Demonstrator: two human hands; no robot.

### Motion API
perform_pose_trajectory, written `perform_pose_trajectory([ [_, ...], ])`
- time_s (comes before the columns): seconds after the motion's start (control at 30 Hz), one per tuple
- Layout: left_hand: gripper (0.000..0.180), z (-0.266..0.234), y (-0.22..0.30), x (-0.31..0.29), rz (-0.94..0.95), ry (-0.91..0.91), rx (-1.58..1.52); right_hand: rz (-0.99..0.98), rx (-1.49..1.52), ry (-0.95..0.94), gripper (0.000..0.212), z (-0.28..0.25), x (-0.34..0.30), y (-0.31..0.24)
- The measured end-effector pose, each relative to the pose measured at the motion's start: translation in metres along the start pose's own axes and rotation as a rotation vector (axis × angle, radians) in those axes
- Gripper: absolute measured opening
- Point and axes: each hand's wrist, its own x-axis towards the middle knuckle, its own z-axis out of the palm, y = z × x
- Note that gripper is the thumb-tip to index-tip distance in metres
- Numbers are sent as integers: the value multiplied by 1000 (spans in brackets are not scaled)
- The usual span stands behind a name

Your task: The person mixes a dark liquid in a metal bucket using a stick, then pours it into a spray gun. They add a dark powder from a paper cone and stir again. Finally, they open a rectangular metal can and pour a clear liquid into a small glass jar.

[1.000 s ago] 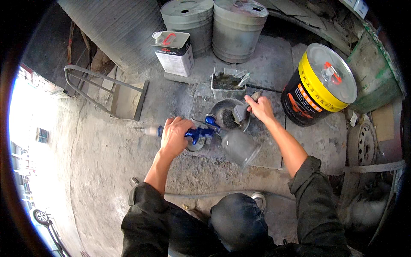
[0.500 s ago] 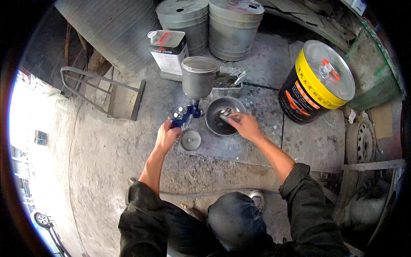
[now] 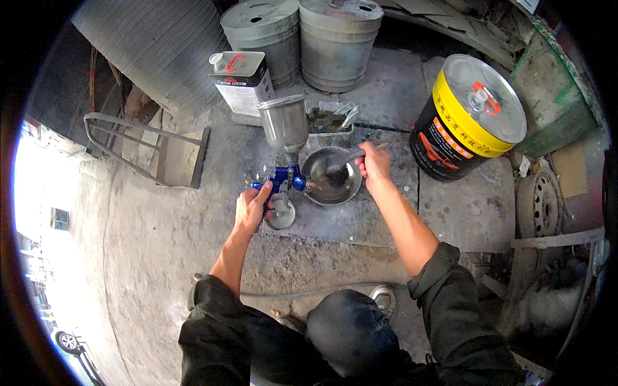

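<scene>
My left hand [image 3: 250,207] is wrapped round the handle of a blue spray gun [image 3: 280,176]. The gun tilts, with its front end at the left rim of a round metal bowl [image 3: 310,193]. On top of it sits a grey paint cup [image 3: 286,127]. Beyond the bowl's right rim, my right hand [image 3: 376,165] is closed on a brush [image 3: 351,156], whose dark end hangs over the bowl. Dark liquid or residue shows inside the bowl. A round metal lid [image 3: 282,217] lies on the ground below the gun, partly behind my left fingers.
A rectangular metal can [image 3: 243,90] and two grey drums [image 3: 338,48] stand at the back. Nearby is a small tray [image 3: 331,137]. At right are a black-and-yellow pail [image 3: 456,125] and a wheel rim [image 3: 544,202]. A metal frame [image 3: 201,161] lies at left; a hose [image 3: 302,295] crosses near my feet.
The spray gun has tipped over toward the bowl, its cup now leaning. My right hand has moved from inside the bowl up past its right rim, and the brush now shows in it.
</scene>
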Motion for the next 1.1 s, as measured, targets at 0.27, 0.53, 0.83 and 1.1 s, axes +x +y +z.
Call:
perform_pose_trajectory([
  [0.27,53,16,-8,11,-115,23,-144,-157,-210,146,37,-18,5,17],
  [0.53,51,1,-30,17,-405,-73,-436,-665,-840,-397,25,-37,-11,43],
  [0.83,49,0,-28,16,-459,-79,-372,-73,-95,-335,22,-21,-9,0],
  [1.1,53,13,-10,11,-458,-204,-244,159,189,-1,20,-7,5,2],
])
